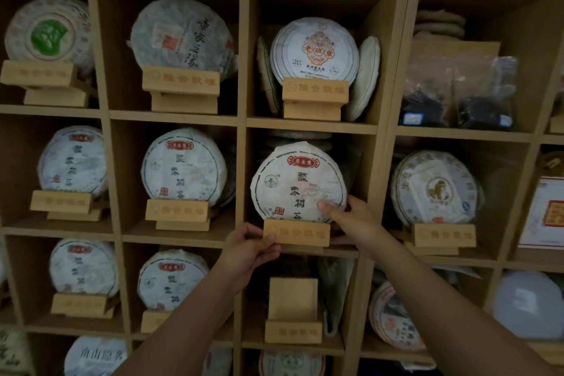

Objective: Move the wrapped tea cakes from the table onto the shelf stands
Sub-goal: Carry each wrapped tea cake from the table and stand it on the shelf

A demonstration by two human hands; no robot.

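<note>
A round tea cake (297, 180) in white paper with a red label and black characters stands upright on a wooden stand (297, 233) in the middle cubby of the shelf. My right hand (351, 221) holds the cake's lower right edge, thumb pressed on its face, fingers behind. My left hand (250, 249) pinches the stand's left end between thumb and fingers. In the cubby below stands an empty wooden stand (293, 311). The table is out of view.
The wooden shelf (241, 122) is a grid of cubbies. Most hold wrapped cakes on stands, such as the one above (314, 50) and the one to the left (183, 169). Dark plastic bags (457, 94) fill the upper right cubby.
</note>
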